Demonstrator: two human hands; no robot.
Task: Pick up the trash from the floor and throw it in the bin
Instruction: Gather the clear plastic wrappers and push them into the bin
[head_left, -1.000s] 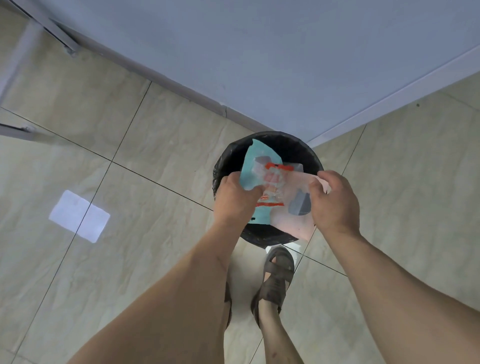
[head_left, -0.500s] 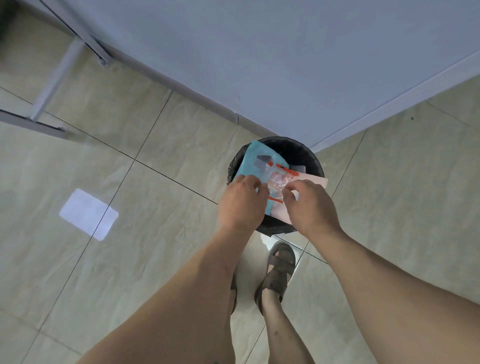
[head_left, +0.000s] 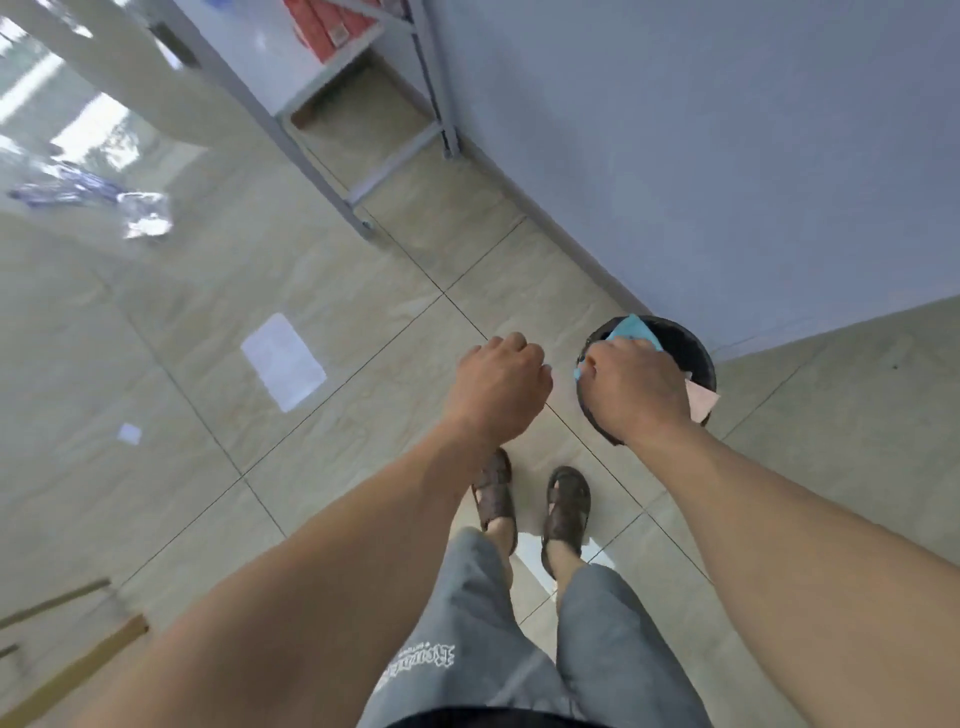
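Note:
A black bin (head_left: 698, 349) stands on the tiled floor by the blue wall. A teal wrapper (head_left: 635, 327) and a pink sheet (head_left: 702, 401) stick out of its top. My right hand (head_left: 640, 387) is over the bin's mouth, knuckles up, fingers curled down onto the trash, with teal showing beside the thumb; the fingertips are hidden. To the left of the bin my left hand (head_left: 500, 387) hangs above the floor, loosely curled and holding nothing.
More litter lies far left: a blue-and-white wrapper (head_left: 65, 188) and crumpled clear plastic (head_left: 146, 217). A grey metal rack (head_left: 358, 156) with red boxes (head_left: 324, 26) stands by the wall. Wooden sticks (head_left: 78, 670) lie lower left. My sandalled feet (head_left: 566, 506) are beside the bin.
My left hand has let go of the trash and drawn away to the left. The right hand stays on the trash over the bin. The view has swung left, showing the rack and more litter.

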